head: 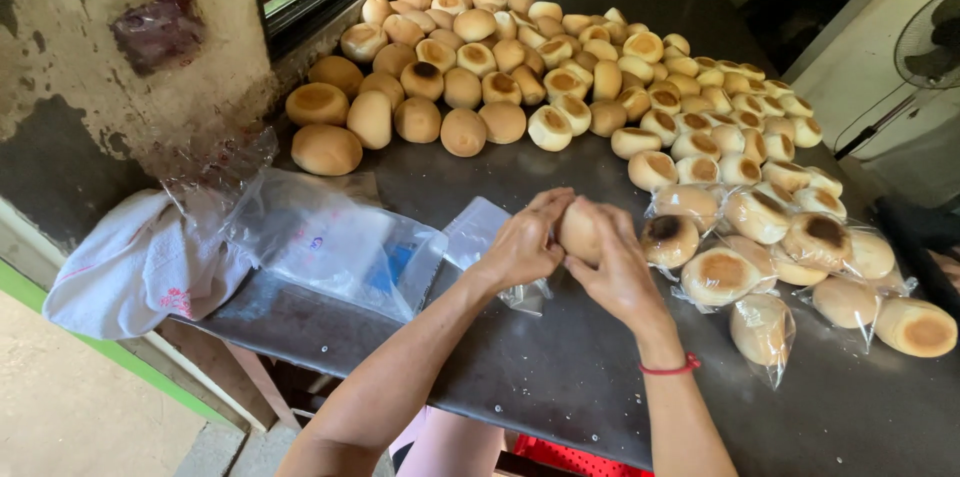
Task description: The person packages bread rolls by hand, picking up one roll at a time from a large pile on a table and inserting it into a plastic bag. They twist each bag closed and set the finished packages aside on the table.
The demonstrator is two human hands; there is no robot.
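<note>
Both hands meet over the dark metal table (pixel 560 377) around one round golden bun (pixel 580 230). My left hand (pixel 525 242) grips the bun's near side and also pinches a small clear plastic bag (pixel 478 237) that hangs under it. My right hand (pixel 615 267), with a red band at the wrist, cups the bun from the right. Just to the right lie several buns wrapped in clear bags (pixel 760 267). A big heap of bare buns (pixel 540 67) covers the far part of the table.
A stack of clear plastic bags (pixel 330 242) lies at the left, beside a white cloth (pixel 130 267) hanging over the table's left edge. A worn wall (pixel 120 47) stands at the left. A white fan (pixel 925 47) is at the far right.
</note>
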